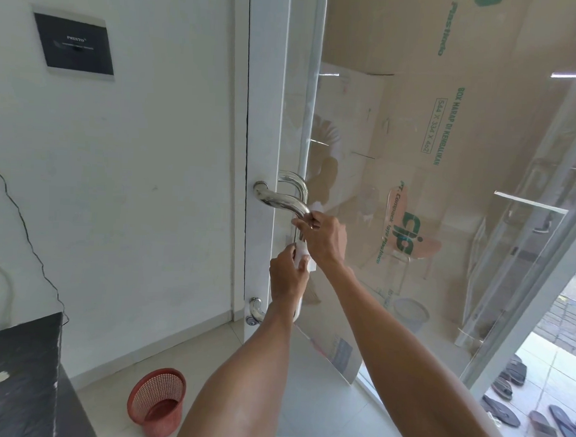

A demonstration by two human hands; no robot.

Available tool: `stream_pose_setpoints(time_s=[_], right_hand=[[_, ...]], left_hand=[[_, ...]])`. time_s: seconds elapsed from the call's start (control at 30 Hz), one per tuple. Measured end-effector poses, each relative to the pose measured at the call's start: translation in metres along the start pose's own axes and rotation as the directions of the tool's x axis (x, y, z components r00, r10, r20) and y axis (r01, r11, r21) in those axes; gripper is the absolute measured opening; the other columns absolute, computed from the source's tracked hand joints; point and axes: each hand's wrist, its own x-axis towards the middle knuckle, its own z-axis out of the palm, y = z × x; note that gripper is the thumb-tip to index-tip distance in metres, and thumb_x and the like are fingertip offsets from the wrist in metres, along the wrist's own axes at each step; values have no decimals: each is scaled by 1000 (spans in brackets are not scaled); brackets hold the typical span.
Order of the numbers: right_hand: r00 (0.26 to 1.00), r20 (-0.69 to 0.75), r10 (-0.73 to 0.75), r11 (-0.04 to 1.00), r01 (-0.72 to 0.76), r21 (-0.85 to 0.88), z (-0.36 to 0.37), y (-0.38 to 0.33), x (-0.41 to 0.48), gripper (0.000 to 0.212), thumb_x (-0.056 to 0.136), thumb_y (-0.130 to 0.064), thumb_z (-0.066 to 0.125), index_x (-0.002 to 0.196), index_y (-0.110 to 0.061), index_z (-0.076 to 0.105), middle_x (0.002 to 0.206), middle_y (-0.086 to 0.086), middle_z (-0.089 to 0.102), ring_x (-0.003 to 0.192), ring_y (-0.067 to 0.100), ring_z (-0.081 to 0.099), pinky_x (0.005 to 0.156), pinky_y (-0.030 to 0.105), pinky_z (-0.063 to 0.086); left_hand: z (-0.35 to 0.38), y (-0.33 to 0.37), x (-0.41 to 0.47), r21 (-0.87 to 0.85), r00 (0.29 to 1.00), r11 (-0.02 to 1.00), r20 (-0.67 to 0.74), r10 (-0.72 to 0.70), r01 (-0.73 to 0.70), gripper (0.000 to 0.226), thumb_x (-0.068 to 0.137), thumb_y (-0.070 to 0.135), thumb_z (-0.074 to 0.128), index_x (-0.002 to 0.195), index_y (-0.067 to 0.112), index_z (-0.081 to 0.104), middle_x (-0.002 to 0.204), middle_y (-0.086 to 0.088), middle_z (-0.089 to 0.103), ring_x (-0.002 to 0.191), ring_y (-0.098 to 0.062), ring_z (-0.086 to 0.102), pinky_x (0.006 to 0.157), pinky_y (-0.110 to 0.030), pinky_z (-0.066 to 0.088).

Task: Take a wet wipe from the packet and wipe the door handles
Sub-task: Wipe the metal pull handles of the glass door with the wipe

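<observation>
Both bare forearms reach up from the bottom of the view to the door handle [282, 200], a polished steel tube that bends from a round rose on the white frame [264, 118] and runs down as a long pull. The wet wipe [303, 257], white and limp, is wrapped around that vertical run between the hands. The left hand [287, 277] curls closed around the wipe and tube from below; the right hand [325, 239] pinches the wipe's upper part just under the bend. The wipe should handle as light, soft and damp (likely to bunch or slide on the slick metal), so a full wrap with steady squeeze suits it better than a fingertip hold. The packet is not visible. Beyond the handle stands the glass door [413, 190], reflective, with printed cardboard boxes [467, 94] behind. A red mesh basket [156, 402] sits on the tiled floor below.
</observation>
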Motion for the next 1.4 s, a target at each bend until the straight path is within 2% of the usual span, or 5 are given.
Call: stream_pose_setpoints(time_s=[0.57, 0.83, 1.07, 1.3, 1.4], right_hand=[[997, -6, -77, 995, 76, -63, 4, 12, 12, 32, 78, -48, 73, 80, -16, 71, 80, 1, 74, 74, 20, 67, 66, 30, 52], [994, -18, -104, 991, 103, -82, 6, 14, 17, 32, 78, -47, 73, 79, -15, 70, 74, 0, 71, 76, 23, 64, 64, 31, 49], [995, -26, -101, 992, 98, -82, 10, 12, 20, 32, 79, -47, 73, 79, -15, 69, 73, 0, 70, 75, 24, 62, 62, 28, 45], [993, -28, -114, 991, 112, -80, 12, 15, 22, 33, 79, -48, 73, 80, -16, 70, 75, 0, 72, 78, 24, 64, 71, 33, 53], [991, -37, -127, 990, 125, -64, 11, 15, 20, 35, 79, -46, 73, 78, -11, 70, 74, 3, 72, 75, 26, 64, 87, 37, 50]], left_hand=[[38, -70, -24, 146, 985, 982, 105, -136, 120, 20, 86, 20, 66, 89, 1, 64, 94, -16, 71, 94, -38, 62, 72, -37, 45], [22, -50, -11, -13, 1000, 1000, -1, -23, 23, 23, 79, 23, 70, 67, 8, 58, 63, -5, 67, 55, -23, 52, 51, -25, 31], [32, -58, -14, 70, 1000, 998, 1, -5, 5, 20, 84, 24, 69, 94, 7, 66, 88, -10, 74, 81, -32, 67, 66, -33, 47], [44, -78, -21, 85, 999, 996, 35, -36, 33, 17, 82, 17, 72, 86, 3, 64, 87, -14, 74, 81, -37, 66, 64, -34, 44], [49, -89, -23, 103, 996, 993, 62, -69, 62, 15, 81, 15, 72, 83, 3, 63, 84, -14, 73, 81, -37, 65, 63, -32, 40]])
